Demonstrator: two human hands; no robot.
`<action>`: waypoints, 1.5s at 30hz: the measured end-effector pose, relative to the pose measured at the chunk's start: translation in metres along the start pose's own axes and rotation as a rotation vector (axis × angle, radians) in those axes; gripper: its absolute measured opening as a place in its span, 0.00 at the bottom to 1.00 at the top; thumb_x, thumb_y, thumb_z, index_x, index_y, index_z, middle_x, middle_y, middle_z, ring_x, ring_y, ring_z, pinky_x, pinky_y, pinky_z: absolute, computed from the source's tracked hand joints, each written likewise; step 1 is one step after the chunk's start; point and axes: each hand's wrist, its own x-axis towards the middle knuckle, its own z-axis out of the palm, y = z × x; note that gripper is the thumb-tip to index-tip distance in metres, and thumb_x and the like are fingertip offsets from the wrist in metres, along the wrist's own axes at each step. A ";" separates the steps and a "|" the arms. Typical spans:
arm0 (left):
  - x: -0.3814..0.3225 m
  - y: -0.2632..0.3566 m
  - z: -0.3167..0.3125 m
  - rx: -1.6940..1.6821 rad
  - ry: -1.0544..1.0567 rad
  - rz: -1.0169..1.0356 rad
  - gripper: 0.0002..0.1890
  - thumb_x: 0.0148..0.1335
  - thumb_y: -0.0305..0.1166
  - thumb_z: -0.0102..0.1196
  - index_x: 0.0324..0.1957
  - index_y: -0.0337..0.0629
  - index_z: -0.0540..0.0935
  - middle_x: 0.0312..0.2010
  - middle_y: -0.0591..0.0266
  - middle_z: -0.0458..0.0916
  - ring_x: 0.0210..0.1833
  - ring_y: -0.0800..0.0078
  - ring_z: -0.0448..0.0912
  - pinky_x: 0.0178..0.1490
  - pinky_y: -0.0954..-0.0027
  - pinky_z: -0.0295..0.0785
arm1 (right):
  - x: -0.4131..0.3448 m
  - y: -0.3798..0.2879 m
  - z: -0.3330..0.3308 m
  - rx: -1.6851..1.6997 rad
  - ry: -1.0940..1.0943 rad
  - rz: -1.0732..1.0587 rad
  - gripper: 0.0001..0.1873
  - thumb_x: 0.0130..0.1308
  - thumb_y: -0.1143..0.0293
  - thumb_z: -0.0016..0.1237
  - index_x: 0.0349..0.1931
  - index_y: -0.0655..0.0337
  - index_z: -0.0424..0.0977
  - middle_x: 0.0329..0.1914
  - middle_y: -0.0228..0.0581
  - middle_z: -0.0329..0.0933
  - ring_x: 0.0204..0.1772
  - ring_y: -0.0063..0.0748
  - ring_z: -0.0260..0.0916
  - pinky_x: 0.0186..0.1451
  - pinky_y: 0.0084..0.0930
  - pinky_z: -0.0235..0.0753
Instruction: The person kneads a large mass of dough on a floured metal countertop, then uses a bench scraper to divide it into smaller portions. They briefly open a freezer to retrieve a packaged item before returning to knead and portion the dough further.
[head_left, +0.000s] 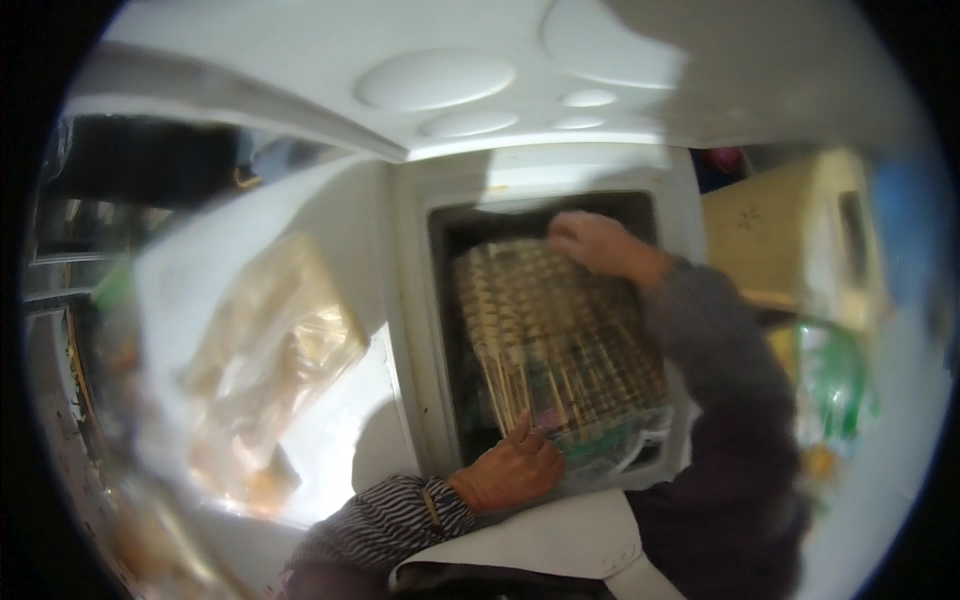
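Many food skewers (517, 300) on thin wooden sticks lie side by side in the open chest freezer (409, 300), their bare stick ends towards me. At those ends rests my left hand (514, 465), its fingers touching the sticks; whether it grips them I cannot tell. My right hand (592, 244) is over the far end of the skewers, its fingers bent and blurred, and what lies under them is hidden. Clear and green plastic (622, 442) shows beneath the skewers on the near right side.
Beyond the opening stands the raised white lid (465, 124). A plastic bag with contents (292, 337) lies on the white surface to the left. To the right are a cream-coloured box (761, 225) and a green plastic item (829, 382).
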 end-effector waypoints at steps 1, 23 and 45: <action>-0.001 0.001 0.000 -0.012 0.020 0.012 0.05 0.43 0.29 0.53 0.20 0.40 0.74 0.18 0.60 0.68 0.29 0.63 0.74 0.51 0.49 0.72 | 0.027 0.009 0.006 0.061 -0.114 0.091 0.20 0.66 0.53 0.40 0.39 0.63 0.72 0.43 0.49 0.73 0.49 0.43 0.69 0.50 0.38 0.67; -0.014 -0.012 0.001 -0.715 -0.596 -0.056 0.18 0.52 0.27 0.53 0.48 0.39 0.75 0.36 0.48 0.79 0.43 0.57 0.78 0.47 0.59 0.73 | -0.031 0.019 0.092 -0.418 -0.204 -0.223 0.19 0.67 0.61 0.33 0.52 0.60 0.68 0.48 0.49 0.75 0.49 0.52 0.72 0.51 0.43 0.70; 0.059 -0.071 0.022 0.337 -0.482 -0.547 0.28 0.55 0.35 0.51 0.58 0.34 0.66 0.59 0.42 0.64 0.56 0.45 0.68 0.51 0.50 0.70 | 0.174 0.094 0.156 0.056 -0.381 -0.256 0.13 0.61 0.67 0.43 0.42 0.63 0.74 0.38 0.48 0.76 0.42 0.45 0.73 0.46 0.36 0.73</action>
